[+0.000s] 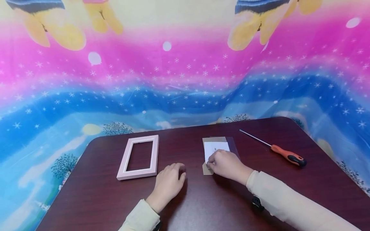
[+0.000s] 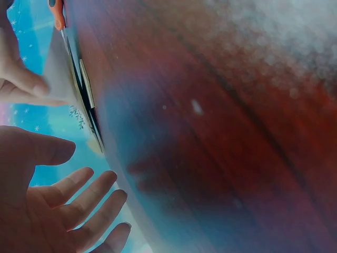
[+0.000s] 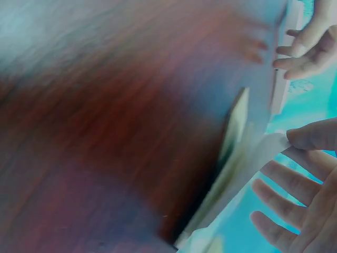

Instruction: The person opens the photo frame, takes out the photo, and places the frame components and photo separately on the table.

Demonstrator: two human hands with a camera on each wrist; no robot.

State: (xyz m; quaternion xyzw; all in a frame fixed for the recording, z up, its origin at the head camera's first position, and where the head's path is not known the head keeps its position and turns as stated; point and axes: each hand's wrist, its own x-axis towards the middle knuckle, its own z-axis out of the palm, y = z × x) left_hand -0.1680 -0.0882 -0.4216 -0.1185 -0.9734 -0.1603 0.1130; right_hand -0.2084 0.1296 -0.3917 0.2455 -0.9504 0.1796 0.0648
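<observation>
My right hand (image 1: 228,163) pinches the near corner of a small white sheet of paper (image 1: 215,148) between thumb and forefinger. In the right wrist view that paper (image 3: 263,154) curves up toward the thumb, while the other fingers stay spread. Beneath it lies a tan backing board (image 1: 208,171), and a thin see-through sheet (image 1: 233,145) sticks out at the right. My left hand (image 1: 169,179) hovers over the table, holding nothing, its fingers loosely bent and spread in the left wrist view. Just left of it lies a pale pink picture frame (image 1: 138,174) with an open middle.
A screwdriver (image 1: 286,154) with an orange and black handle lies at the right, its tip toward the back. The dark reddish wooden table (image 1: 185,141) has rounded back corners. A colourful printed cloth (image 1: 185,73) hangs behind and beside it.
</observation>
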